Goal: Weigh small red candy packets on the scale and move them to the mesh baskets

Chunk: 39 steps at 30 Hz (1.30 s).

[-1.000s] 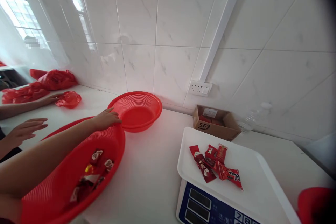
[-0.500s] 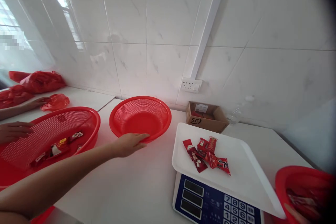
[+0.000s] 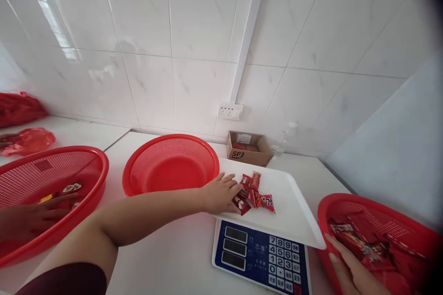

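Note:
My left hand [image 3: 221, 195] reaches over the white tray [image 3: 290, 221] of a digital scale [image 3: 256, 253]. Its fingers are spread, and the fingertips touch the left side of a small pile of red snack packets [image 3: 256, 196]. Just behind that forearm stands a red mesh basket [image 3: 173, 173] with a bare bottom, its right rim against the tray's edge. At the lower right, my right hand [image 3: 353, 267] has its fingers over the near left rim of another red basket [image 3: 408, 214]. Several red packets [image 3: 370, 249] lie in that basket.
At the left, another person's hand [image 3: 38, 219] is inside a large red basket [image 3: 98, 166] with packets. A further hand [image 3: 7, 139] touches a red plastic bag [image 3: 31, 140]. A cardboard box [image 3: 247, 152], a clear bottle [image 3: 282, 140] and a wall socket [image 3: 231, 110] are at the back.
My left hand has left the rim of the middle basket and moved right onto the packets. That basket is now closer to the scale. The view has turned right, showing more of my right hand.

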### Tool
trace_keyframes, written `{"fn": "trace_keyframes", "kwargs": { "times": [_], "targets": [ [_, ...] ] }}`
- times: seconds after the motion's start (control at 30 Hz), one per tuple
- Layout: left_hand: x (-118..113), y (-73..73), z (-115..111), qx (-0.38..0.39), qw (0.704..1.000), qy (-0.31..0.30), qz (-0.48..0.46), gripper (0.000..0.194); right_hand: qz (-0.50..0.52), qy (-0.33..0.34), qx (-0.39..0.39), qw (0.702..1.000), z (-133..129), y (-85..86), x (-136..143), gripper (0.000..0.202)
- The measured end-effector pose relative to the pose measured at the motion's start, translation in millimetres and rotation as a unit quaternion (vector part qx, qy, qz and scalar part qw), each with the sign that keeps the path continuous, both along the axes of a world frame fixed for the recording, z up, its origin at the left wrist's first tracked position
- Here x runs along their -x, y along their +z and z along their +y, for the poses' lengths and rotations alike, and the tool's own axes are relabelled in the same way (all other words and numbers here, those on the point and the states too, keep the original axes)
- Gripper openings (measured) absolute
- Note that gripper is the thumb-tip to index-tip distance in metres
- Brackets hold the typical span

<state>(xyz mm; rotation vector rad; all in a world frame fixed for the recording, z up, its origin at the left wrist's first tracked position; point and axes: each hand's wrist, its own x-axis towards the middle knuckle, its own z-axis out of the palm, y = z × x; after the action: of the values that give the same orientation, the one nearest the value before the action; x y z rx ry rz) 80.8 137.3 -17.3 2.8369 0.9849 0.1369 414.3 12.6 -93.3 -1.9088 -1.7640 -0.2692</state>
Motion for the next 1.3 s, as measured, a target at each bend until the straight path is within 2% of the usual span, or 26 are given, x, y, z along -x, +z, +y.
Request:
{"fn": "trace_keyframes", "kwargs": {
  "times": [0.1, 0.27, 0.37, 0.47, 0.57, 0.7, 0.8, 0.9, 1.0, 1.1, 1.2, 1.3],
  "targets": [
    [-7, -1.1, 12, 0.001, 0.999, 0.001, 0.043, 0.051, -0.006, -0.003, 0.009, 1.000, 0, 4.8, 3, 0.042],
    [-9, -0.7, 17, 0.026, 0.999, 0.018, 0.036, 0.033, 0.031, -0.026, 0.074, 0.996, -1, 3.1, 3, 0.051],
    [-8, 7.2, 14, 0.056, 0.997, 0.043, 0.003, 0.027, 0.060, -0.041, 0.119, 0.990, -3, 1.3, 4, 0.058],
    [-3, 22.7, 10, 0.074, 0.994, 0.069, -0.050, 0.014, 0.078, -0.056, 0.158, 0.983, -4, 3.2, 5, 0.062],
    [13, 40.7, 5, 0.069, 0.987, 0.106, -0.100, 0.010, 0.086, -0.055, 0.165, 0.981, -5, 5.5, 5, 0.063],
    [55, 57.2, 4, 0.046, 0.973, 0.172, -0.143, 0.017, 0.072, -0.042, 0.148, 0.985, -4, 3.8, 5, 0.060],
    [88, 61.0, 6, 0.017, 0.963, 0.236, -0.130, 0.019, 0.052, -0.040, 0.150, 0.987, -4, 0.7, 4, 0.060],
    [104, 59.3, 6, -0.008, 0.961, 0.258, -0.096, 0.022, 0.025, -0.035, 0.133, 0.990, -4, -1.4, 4, 0.057],
    [93, 52.3, 1, -0.013, 0.975, 0.210, -0.077, 0.023, 0.022, -0.038, 0.128, 0.991, -4, -1.8, 4, 0.056],
    [62, 39.5, -6, -0.020, 0.996, 0.083, -0.035, 0.020, 0.025, -0.044, 0.138, 0.989, -4, -1.3, 4, 0.057],
    [27, 25.4, -10, -0.028, 0.999, -0.029, 0.017, 0.021, 0.026, -0.040, 0.141, 0.989, -4, -0.2, 5, 0.057],
    [5, 17.3, -10, -0.018, 0.997, -0.053, 0.061, 0.023, 0.025, -0.036, 0.139, 0.989, -5, 1.4, 5, 0.057]
  ]
}}
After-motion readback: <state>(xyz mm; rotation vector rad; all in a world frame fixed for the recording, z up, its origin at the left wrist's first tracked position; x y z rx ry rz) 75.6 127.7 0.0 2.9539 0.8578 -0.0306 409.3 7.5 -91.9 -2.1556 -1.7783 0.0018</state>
